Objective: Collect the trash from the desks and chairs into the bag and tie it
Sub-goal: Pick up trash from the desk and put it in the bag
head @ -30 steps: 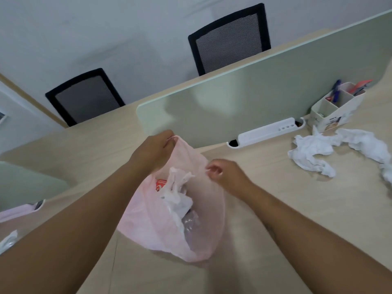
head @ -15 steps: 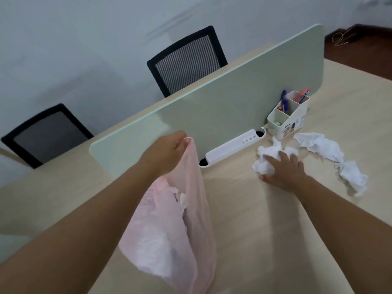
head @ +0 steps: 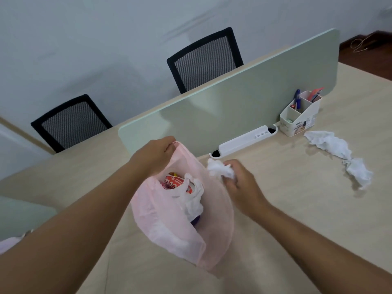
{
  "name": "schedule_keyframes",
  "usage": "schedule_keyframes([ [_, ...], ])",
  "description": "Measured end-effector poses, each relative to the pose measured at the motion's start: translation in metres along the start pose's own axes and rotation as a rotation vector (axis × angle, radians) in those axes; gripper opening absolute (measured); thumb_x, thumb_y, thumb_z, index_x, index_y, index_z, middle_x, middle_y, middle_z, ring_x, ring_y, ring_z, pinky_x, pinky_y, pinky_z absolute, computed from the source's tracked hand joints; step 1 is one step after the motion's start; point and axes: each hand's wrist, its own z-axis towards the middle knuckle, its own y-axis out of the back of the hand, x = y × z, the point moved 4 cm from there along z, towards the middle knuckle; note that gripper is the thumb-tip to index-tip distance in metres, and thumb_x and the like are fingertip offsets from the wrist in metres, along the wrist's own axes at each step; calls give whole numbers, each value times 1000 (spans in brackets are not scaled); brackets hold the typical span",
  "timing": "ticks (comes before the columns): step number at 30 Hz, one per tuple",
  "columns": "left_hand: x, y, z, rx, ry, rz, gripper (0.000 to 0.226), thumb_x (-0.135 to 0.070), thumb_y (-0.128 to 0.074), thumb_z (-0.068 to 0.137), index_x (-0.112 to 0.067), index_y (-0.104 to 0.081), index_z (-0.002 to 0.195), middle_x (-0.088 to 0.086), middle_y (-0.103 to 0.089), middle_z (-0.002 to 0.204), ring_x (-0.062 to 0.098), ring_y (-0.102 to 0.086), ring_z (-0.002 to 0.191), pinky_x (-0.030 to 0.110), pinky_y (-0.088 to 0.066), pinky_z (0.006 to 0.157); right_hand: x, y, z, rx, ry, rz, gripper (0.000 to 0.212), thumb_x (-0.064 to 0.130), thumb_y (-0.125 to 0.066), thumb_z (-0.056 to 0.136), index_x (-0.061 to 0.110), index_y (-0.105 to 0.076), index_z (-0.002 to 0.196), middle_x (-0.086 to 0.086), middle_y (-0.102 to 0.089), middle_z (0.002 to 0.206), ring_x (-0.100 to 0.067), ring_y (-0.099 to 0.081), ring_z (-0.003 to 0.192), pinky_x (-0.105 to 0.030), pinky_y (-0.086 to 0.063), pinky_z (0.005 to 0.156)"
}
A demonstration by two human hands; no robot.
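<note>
My left hand [head: 157, 153] pinches the top edge of a thin pink plastic bag [head: 214, 225] and holds it up over the desk with its mouth open. Inside lie a red printed wrapper [head: 174, 183] and white crumpled plastic [head: 194, 198]. My right hand [head: 239, 181] grips a crumpled white tissue [head: 218, 169] right at the bag's rim. Two more crumpled tissues lie on the desk to the right, one near the pen holder [head: 326, 142] and one further right [head: 358, 171].
A pale green divider panel [head: 233, 107] runs along the beige desk [head: 297, 209]. A white cable cover [head: 244, 141] and a white pen holder [head: 301, 117] sit at its base. Two black mesh chairs [head: 205, 60] [head: 70, 122] stand behind.
My right hand picked a tissue off the desk near the pen holder and carried it left to the bag's mouth. The bag now hangs open, showing its contents.
</note>
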Motion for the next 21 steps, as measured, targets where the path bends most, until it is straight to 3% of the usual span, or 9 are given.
schedule_keyframes([
  [3, -2, 3, -7, -21, 0, -86, 33, -36, -32, 106, -20, -50, 83, 3, -59, 82, 26, -56, 81, 36, -41, 70, 23, -51, -4, 187, 59, -16, 28, 4, -55, 89, 16, -58, 115, 5, -60, 107, 3, -54, 91, -7, -36, 78],
  [5, -11, 4, -9, -27, -10, -148, 34, -35, -34, 106, -22, -46, 76, -1, -55, 76, 24, -52, 78, 35, -39, 69, 20, -81, 3, 382, 10, -76, 52, 21, -63, 91, 25, -45, 140, 1, -52, 135, -11, -49, 119, -15, -34, 97],
  [8, -28, 1, -12, -23, -50, -190, 34, -34, -36, 106, -14, -50, 82, 2, -55, 75, 24, -51, 76, 35, -40, 70, 8, -93, 4, 545, -12, -173, 69, 34, -70, 87, 37, -36, 147, 7, -45, 146, -12, -48, 124, -23, -36, 105],
  [11, -43, -2, 0, -51, -103, -218, 31, -32, -39, 106, -12, -54, 87, 9, -62, 86, 28, -55, 84, 36, -42, 76, -6, -47, 8, 230, 16, -167, 21, 31, -71, 85, 20, -72, 103, 0, -73, 96, -13, -61, 79, -29, -52, 78],
  [14, -75, -6, 24, -62, -174, -249, 31, -32, -40, 105, -12, -56, 87, 9, -63, 87, 29, -57, 86, 38, -44, 79, -41, 48, 16, -229, -94, -307, 29, 35, -65, 86, 16, -56, 65, 2, -53, 56, -19, -50, 56, -37, -46, 58],
  [16, -95, -6, 37, -67, -199, -256, 31, -33, -40, 105, -13, -54, 85, 8, -62, 83, 30, -56, 83, 38, -44, 76, -72, 111, 19, -357, -195, -405, 23, 35, -64, 86, 20, -57, 70, 2, -58, 67, -20, -57, 69, -36, -43, 62],
  [17, -103, -6, 44, -70, -213, -261, 31, -33, -40, 105, -14, -53, 83, 7, -60, 81, 31, -56, 82, 38, -44, 75, -89, 137, 20, -338, -256, -531, 13, 36, -64, 86, 23, -63, 85, -1, -64, 87, -24, -60, 87, -36, -45, 71],
  [19, -119, -7, 58, -80, -247, -272, 32, -32, -40, 105, -15, -53, 82, 6, -59, 79, 31, -56, 82, 39, -44, 75, -128, 182, 17, -206, -457, -864, 51, 43, -63, 84, 30, -52, 132, -8, -48, 137, -36, -44, 124, -43, -40, 97],
  [21, -131, -2, 66, -91, -265, -291, 31, -33, -40, 105, -15, -56, 86, 6, -61, 82, 29, -56, 83, 38, -44, 76, -156, 215, 6, -207, -625, -965, 71, 48, -61, 85, 36, -30, 148, -9, -28, 153, -41, -28, 134, -49, -30, 107],
])
